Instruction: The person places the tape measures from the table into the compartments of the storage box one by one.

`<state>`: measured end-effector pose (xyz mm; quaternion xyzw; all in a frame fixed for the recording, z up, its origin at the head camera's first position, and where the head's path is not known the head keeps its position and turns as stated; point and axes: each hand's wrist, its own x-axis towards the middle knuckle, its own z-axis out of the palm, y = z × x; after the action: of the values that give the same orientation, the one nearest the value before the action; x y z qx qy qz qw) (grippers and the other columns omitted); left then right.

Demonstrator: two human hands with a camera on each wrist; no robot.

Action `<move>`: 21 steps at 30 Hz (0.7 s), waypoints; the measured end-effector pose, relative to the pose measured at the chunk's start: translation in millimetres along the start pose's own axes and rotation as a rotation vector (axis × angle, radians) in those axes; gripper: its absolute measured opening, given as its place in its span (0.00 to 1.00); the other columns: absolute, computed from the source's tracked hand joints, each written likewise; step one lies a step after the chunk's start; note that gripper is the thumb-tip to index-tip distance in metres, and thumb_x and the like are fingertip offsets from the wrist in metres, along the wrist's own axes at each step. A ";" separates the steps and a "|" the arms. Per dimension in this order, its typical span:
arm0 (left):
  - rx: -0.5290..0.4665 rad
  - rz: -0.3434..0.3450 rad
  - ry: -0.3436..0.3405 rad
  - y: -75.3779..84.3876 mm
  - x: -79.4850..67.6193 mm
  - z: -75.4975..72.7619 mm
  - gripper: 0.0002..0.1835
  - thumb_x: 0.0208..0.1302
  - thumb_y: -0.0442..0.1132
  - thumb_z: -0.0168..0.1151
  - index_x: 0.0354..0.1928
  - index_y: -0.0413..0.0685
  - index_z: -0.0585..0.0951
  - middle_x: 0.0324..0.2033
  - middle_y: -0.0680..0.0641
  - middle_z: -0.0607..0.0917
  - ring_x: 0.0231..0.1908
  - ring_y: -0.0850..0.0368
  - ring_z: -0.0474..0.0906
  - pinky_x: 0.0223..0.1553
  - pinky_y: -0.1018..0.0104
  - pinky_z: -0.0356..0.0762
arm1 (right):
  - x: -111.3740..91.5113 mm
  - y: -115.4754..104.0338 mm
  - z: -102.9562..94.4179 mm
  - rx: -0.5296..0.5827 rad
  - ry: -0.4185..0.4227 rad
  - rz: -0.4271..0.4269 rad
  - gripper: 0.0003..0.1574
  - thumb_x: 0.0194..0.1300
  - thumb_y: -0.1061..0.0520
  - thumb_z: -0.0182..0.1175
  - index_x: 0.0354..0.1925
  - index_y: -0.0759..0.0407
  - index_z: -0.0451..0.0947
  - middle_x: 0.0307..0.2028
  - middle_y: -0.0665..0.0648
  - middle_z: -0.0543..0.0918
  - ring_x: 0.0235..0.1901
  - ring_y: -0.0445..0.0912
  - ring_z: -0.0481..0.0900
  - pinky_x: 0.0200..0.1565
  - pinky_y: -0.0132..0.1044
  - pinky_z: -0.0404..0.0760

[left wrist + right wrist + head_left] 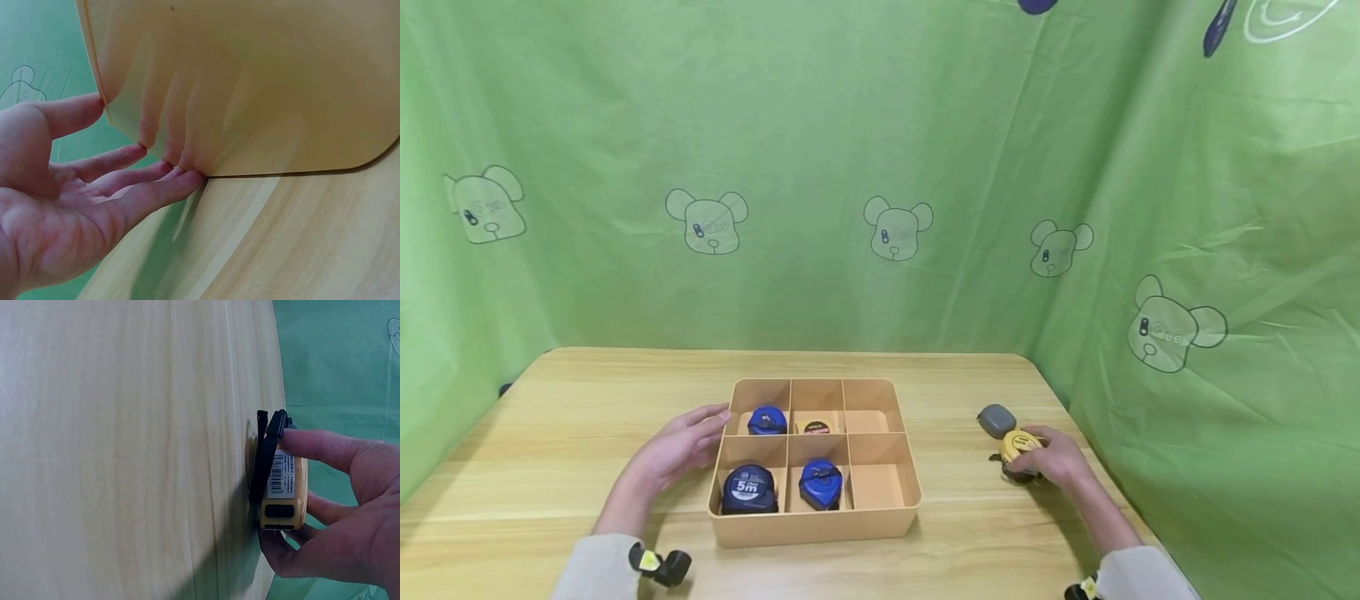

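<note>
At the right side of the table, my right hand [1058, 458] grips a yellow tape measure [1017, 444] between thumb and fingers. The right wrist view shows its label edge and black strap [264, 464]. My left hand [681, 450] touches the left wall of a tan divided box [820, 528] with extended fingertips, seen also in the left wrist view. In the box's back row sit a blue tape measure [767, 421] at left and a yellow one [815, 427] in the middle. The front row has a dark 5m tape measure [750, 489] at left and a blue one [822, 484] in the middle.
A grey tape measure [996, 421] lies just behind the yellow one in my right hand. Both right-hand compartments [878, 486] of the box show bare floors. Green curtains [805, 292] hang behind and beside the wooden table [625, 375].
</note>
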<state>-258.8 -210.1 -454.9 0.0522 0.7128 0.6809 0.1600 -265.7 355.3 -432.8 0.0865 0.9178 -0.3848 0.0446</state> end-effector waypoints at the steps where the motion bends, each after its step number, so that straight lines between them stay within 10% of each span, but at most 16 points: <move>1: 0.001 0.003 -0.005 -0.2 -0.1 -0.1 0.39 0.80 0.48 0.48 0.78 0.30 0.47 0.74 0.26 0.58 0.74 0.29 0.56 0.74 0.38 0.60 | 0.1 0.0 0.3 0.007 -0.001 0.002 0.58 0.44 0.59 0.78 0.70 0.72 0.64 0.51 0.74 0.81 0.44 0.55 0.79 0.39 0.39 0.82; 21: 0.013 0.002 0.000 0.5 0.0 -0.7 0.38 0.80 0.48 0.47 0.78 0.31 0.47 0.74 0.27 0.59 0.74 0.29 0.57 0.73 0.39 0.62 | 2.8 1.7 2.0 0.045 0.007 0.014 0.56 0.45 0.60 0.77 0.70 0.71 0.65 0.53 0.73 0.80 0.46 0.55 0.78 0.40 0.38 0.81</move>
<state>-259.0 -210.7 -454.4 0.0539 0.7172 0.6763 0.1591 -268.1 355.3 -435.8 0.0952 0.9086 -0.4046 0.0422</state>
